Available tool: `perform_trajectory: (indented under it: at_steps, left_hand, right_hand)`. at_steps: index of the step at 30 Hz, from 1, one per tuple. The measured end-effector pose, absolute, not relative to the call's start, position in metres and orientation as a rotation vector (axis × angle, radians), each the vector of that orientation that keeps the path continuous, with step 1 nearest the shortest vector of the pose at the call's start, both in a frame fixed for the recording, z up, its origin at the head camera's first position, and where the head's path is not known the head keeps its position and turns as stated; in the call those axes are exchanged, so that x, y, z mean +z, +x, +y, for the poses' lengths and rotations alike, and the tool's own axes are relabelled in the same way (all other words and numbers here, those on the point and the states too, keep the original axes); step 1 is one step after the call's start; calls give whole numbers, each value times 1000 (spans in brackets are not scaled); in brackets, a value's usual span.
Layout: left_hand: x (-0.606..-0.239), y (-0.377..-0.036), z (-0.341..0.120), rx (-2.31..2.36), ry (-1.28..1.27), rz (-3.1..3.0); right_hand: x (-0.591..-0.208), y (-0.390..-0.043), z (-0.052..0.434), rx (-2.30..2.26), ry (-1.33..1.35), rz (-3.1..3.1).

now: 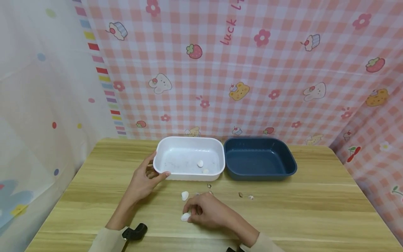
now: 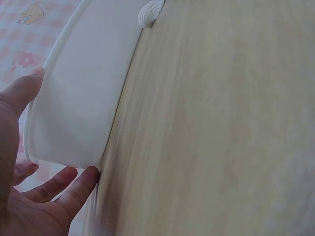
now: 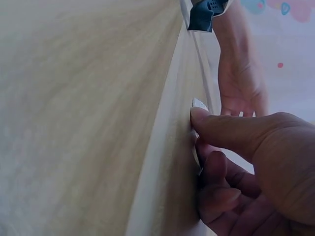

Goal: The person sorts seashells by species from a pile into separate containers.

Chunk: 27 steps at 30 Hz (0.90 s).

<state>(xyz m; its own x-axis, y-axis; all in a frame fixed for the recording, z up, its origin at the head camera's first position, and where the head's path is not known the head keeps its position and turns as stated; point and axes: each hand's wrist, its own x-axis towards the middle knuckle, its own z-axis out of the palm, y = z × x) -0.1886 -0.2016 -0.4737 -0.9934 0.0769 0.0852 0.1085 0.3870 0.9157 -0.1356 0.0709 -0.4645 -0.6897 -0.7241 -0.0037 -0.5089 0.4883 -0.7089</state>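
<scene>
Head view shows the left hand [image 1: 143,180] holding the near corner of the white tub [image 1: 190,157], thumb on the rim and fingers on the wall, probably to keep it from sliding. The right hand [image 1: 206,210] pinches a white shell [image 1: 185,217] lying on the wooden table [image 1: 315,210] (fingers curled round it). Another shell [image 1: 185,195] waits just beside, and two sit in the tub already.
</scene>
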Motion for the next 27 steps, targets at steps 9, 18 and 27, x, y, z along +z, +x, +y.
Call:
perform_trajectory:
  at_steps: [9,18,27]
  left_hand:
    - [-473,-188,-203,-1710,-170,-2600]
    - [-473,-188,-202,-1722,-169,-2596]
    - [-474,-189,-202,-1715,-183,-2592]
  right_hand:
    - [-464,-136,71,-931,-1043,2490]
    - [-465,-134,71,-877,-1081,2551]
    - [-454,-133,75,-1043,-973,2535]
